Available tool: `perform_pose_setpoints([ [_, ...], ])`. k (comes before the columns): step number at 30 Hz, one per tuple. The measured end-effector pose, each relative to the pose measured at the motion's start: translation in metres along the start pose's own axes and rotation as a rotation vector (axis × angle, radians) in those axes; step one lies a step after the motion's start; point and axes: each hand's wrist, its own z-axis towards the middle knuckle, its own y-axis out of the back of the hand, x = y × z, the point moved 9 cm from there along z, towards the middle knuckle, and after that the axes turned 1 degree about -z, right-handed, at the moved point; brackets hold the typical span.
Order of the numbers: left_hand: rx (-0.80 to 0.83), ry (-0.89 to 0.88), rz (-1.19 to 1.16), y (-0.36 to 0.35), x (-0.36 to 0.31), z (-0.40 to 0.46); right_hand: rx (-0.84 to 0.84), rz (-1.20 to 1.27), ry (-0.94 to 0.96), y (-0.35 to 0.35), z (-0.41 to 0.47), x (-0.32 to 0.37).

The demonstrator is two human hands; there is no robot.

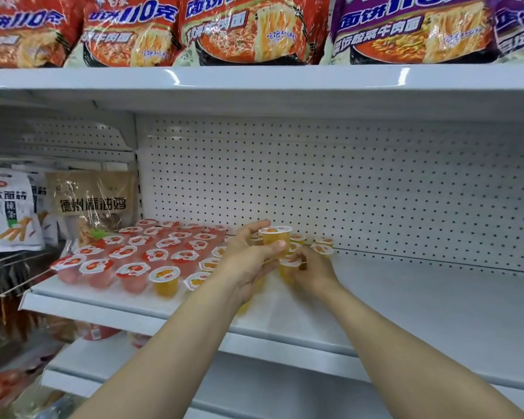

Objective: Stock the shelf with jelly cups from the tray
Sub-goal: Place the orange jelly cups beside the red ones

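A white shelf [406,297] is reached into by both hands. Red jelly cups [127,252] are ranged in rows to the left of the hands, orange ones beside them. The left hand [248,264] is curled round an orange jelly cup [275,238], held upright above the shelf. The right hand [313,270] is closed on another orange cup [288,267], just below the first.

Shop: stocked pegboard shelves [375,297], noodle packets [242,31].

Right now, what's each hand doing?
Left hand: holds an orange jelly cup, raised above the shelf.
Right hand: grips another orange cup on the shelf.
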Motion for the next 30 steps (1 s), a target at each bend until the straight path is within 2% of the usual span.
perform_pose_setpoints([
  [3, 0.0, 0.015, 0.019, -0.006, 0.005, 0.001, 0.016, -0.038, 0.046, 0.009, -0.002, 0.007],
  [4, -0.005, 0.019, 0.025, -0.005, 0.007, 0.003, -0.016, 0.05, 0.049, 0.019, -0.003, 0.012],
  [6, -0.023, 0.025, 0.033, -0.004, 0.009, 0.006, -0.056, 0.42, 0.007, 0.041, -0.007, 0.025],
  [8, -0.037, 0.033, 0.025, -0.005, 0.013, 0.009, 0.069, 0.783, -0.063, 0.047, -0.013, 0.041],
  [9, -0.041, 0.04, 0.018, -0.006, 0.014, 0.01, 0.155, 0.869, -0.065, 0.048, -0.016, 0.051],
  [11, -0.049, 0.054, 0.011, -0.009, 0.018, 0.012, 0.291, 0.868, -0.006, 0.048, -0.02, 0.065],
  [13, -0.052, 0.063, 0.023, -0.01, 0.019, 0.016, 0.348, 0.833, 0.054, 0.049, -0.024, 0.072],
  [19, -0.034, 0.047, 0.181, -0.012, 0.023, 0.023, 0.302, 0.832, 0.044, 0.056, -0.025, 0.064],
  [23, 0.071, -0.037, 0.553, -0.019, 0.022, 0.028, 0.157, 0.679, 0.024, 0.069, -0.015, 0.045],
  [27, 0.209, -0.092, 1.313, -0.023, 0.034, 0.037, -0.055, 0.365, -0.018, 0.084, 0.001, 0.011],
  [30, 0.295, -0.057, 1.622, -0.026, 0.052, 0.041, -0.096, 0.233, -0.045, 0.08, 0.004, -0.01],
])
